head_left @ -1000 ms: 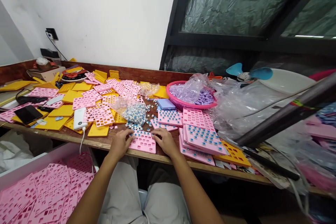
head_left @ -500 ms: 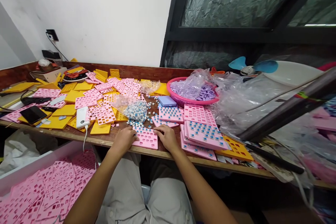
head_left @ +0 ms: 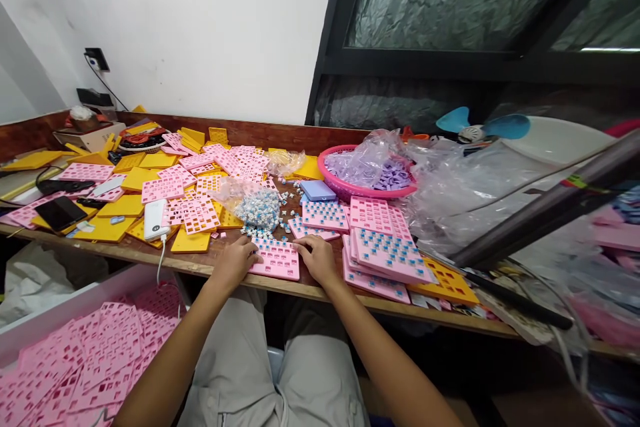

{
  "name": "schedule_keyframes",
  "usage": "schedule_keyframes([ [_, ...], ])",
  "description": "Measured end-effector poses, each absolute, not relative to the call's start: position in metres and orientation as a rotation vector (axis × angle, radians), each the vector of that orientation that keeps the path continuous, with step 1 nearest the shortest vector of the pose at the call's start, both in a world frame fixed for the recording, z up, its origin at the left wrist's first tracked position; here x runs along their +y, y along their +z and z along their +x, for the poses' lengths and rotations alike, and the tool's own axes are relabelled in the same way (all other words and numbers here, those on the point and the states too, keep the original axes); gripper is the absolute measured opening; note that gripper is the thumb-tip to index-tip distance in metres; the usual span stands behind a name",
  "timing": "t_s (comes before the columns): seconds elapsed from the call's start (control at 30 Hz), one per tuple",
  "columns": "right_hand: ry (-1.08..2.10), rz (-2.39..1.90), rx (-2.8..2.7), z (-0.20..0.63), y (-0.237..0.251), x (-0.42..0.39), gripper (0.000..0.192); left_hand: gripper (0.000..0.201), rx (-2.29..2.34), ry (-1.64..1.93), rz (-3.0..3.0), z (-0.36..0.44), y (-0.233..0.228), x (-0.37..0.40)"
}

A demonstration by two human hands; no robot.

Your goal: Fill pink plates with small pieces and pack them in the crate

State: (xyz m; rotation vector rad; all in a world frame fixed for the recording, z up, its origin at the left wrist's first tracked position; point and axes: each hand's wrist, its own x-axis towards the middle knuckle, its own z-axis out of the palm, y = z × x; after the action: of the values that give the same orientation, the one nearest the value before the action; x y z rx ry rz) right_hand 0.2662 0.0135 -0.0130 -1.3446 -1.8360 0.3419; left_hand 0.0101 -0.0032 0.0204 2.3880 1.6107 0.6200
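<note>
A person sits at a long wooden counter (head_left: 150, 259), seen from above, with both bare hands on a pink plate (head_left: 277, 260) that lies flat at the counter's near edge, straight ahead. The left hand (head_left: 235, 261) rests on the plate's left side and the right hand (head_left: 316, 259) on its right side. The fingers of both hands are curled loosely down onto the plate, pressing rather than gripping; whether they pinch anything small cannot be told. Blue switches fill the plate's far rows.

Open room is scarce. Just right of the right hand, a stack of filled pink plates (head_left: 387, 257) reaches the counter's edge. Just beyond the plate lie loose switches and a clear bag of switches (head_left: 256, 205). To the left, a strip of bare wood runs along the near edge, beside a white power bank (head_left: 154, 219) whose cable hangs over it.

Farther back, yellow and pink plates (head_left: 170, 180) cover the counter up to a raised wooden lip. A pink basket (head_left: 345, 191) of purple parts sits behind the stack, with crumpled clear plastic (head_left: 465, 193) to its right. A phone (head_left: 60, 212) lies at far left. Below the counter, on the left, a bin of empty pink plates (head_left: 95, 360) stands beside the person's knees. A white wall and a dark window rise behind.
</note>
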Motion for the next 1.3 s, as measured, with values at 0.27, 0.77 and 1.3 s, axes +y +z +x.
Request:
schedule_keyframes([
  [0.27, 0.232, -1.385, -1.913, 0.260, -0.009, 0.011, 0.014, 0.025, 1.449, 1.039, 2.123, 0.003, -0.006, -0.004],
  [0.77, 0.167, -1.401, -2.266, 0.256, 0.022, 0.038, 0.023, 0.028, 1.463, 1.067, 2.073, 0.002, -0.006, -0.002],
  [1.3, 0.534, -0.992, -2.347, 0.227, 0.041, 0.035, 0.028, 0.029, 1.702, 0.469, 2.571, 0.006, 0.010, 0.004],
])
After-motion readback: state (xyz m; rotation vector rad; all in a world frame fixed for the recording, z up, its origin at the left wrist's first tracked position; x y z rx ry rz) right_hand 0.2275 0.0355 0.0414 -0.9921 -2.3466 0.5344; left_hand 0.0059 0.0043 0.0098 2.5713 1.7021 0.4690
